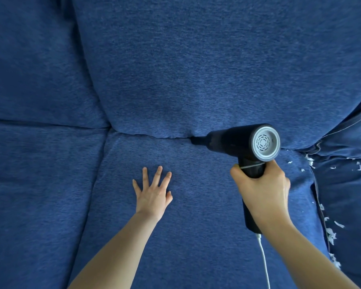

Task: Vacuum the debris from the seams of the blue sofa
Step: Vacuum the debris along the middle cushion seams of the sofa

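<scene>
Vacuum nozzle in the sofa's back seam

My right hand has its fingers wrapped around the handheld vacuum; my left hand lies flat, fingers spread, on the blue sofa. White debris sits along the right seam.

vacuum: black, nozzle in back seam | debris: white scraps along blue sofa right seam

Soft, even daylight falls across blue woven upholstery filling the view.
</scene>
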Action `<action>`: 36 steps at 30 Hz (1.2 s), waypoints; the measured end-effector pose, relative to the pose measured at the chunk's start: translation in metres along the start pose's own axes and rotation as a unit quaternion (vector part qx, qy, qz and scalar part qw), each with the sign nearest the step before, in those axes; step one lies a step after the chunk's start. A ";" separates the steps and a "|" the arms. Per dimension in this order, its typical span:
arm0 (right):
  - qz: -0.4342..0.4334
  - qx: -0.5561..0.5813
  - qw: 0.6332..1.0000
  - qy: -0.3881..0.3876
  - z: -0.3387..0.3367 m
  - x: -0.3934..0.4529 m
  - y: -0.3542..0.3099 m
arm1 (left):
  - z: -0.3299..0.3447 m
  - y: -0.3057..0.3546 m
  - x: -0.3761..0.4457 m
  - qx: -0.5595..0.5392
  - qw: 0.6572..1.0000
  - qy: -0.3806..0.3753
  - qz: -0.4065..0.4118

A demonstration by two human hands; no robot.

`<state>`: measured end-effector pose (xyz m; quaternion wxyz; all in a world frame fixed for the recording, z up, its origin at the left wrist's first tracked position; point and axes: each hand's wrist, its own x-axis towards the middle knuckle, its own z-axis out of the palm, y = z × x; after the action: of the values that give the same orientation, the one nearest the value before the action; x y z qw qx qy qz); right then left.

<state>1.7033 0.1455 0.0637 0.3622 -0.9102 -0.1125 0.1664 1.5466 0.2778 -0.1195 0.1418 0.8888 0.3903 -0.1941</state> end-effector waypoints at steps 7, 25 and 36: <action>-0.014 0.002 1.000 0.008 -0.028 0.003 0.013 | 0.000 0.028 0.004 -0.023 1.000 -0.006 -0.003; -0.087 -0.018 0.995 -0.046 -0.035 0.049 0.043 | 0.012 0.092 0.000 -0.031 0.999 -0.028 -0.026; -0.084 -0.018 0.995 -0.050 -0.062 0.056 0.056 | 0.007 0.099 -0.001 -0.034 0.998 -0.027 -0.043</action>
<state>1.7832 0.0852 0.0546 0.3521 -0.8945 -0.2096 0.1787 1.6184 0.2099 -0.1153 0.1742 0.8602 0.4307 -0.2100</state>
